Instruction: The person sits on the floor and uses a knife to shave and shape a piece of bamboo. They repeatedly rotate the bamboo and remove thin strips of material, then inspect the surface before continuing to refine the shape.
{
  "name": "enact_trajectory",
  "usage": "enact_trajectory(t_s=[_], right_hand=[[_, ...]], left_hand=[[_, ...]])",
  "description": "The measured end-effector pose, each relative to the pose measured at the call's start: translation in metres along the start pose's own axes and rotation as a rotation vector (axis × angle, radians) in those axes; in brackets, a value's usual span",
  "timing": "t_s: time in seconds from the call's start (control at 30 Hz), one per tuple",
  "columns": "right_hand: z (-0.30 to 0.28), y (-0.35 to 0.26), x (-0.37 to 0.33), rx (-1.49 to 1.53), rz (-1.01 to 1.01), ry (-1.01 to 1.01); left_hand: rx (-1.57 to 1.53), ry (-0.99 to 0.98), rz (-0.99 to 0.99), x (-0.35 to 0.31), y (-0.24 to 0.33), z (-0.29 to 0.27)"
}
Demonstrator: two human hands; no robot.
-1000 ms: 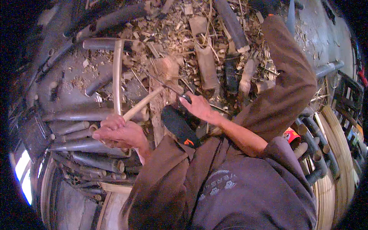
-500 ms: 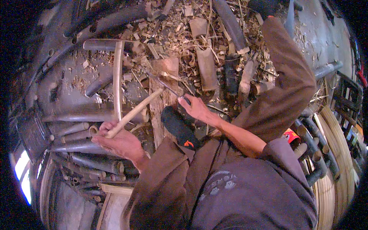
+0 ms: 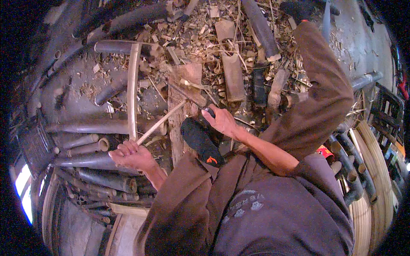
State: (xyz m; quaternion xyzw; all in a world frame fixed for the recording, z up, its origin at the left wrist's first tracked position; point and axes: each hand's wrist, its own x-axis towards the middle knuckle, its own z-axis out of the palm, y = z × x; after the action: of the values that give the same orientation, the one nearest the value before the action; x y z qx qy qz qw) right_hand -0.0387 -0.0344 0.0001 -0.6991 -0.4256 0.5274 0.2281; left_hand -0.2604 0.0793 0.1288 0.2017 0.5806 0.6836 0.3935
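My left hand (image 3: 133, 155) is closed around the near end of a pale bamboo strip (image 3: 162, 121), fingers curled over it. The strip slants up and right, its far end by the knife blade, over an upright wooden block (image 3: 175, 123). My right hand (image 3: 224, 123) grips the black handle of a knife (image 3: 188, 94), whose thin dark blade points up and left across the block. A second pale bamboo piece (image 3: 133, 89) runs from my left hand up to a dark crosspiece (image 3: 113, 47); whether it joins the strip is hidden by my fingers.
My black shoe (image 3: 200, 138) rests against the block. Wood chips (image 3: 196, 42) and split bamboo pieces (image 3: 232, 77) litter the floor ahead. Dark bamboo tubes (image 3: 102, 183) are piled at left. Long pale slats (image 3: 376, 179) and a red tin (image 3: 326, 152) stand at right.
The strip has turned in my left hand and now shows a narrower side. My left fingers have curled tighter. The right hand with the knife has shifted slightly right.
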Motion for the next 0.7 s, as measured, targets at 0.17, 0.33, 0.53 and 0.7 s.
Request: enact_trajectory(t_s=[0.17, 0.33, 0.53, 0.7], right_hand=[[-0.010, -0.006, 0.002, 0.131, 0.154, -0.112], [-0.035, -0.033, -0.016, 0.186, -0.045, 0.037], [-0.194, -0.118, -0.086, 0.208, -0.268, 0.575], [-0.333, -0.065, -0.189, -0.200, -0.010, 1.226]], left_hand=[[-0.078, 0.000, 0.020, -0.001, 0.000, 0.005], [-0.068, -0.067, -0.027, -0.011, 0.012, 0.017], [0.597, -0.369, 0.843, 0.018, 0.044, -0.001], [0.002, -0.241, 0.405, 0.005, 0.052, 0.042]])
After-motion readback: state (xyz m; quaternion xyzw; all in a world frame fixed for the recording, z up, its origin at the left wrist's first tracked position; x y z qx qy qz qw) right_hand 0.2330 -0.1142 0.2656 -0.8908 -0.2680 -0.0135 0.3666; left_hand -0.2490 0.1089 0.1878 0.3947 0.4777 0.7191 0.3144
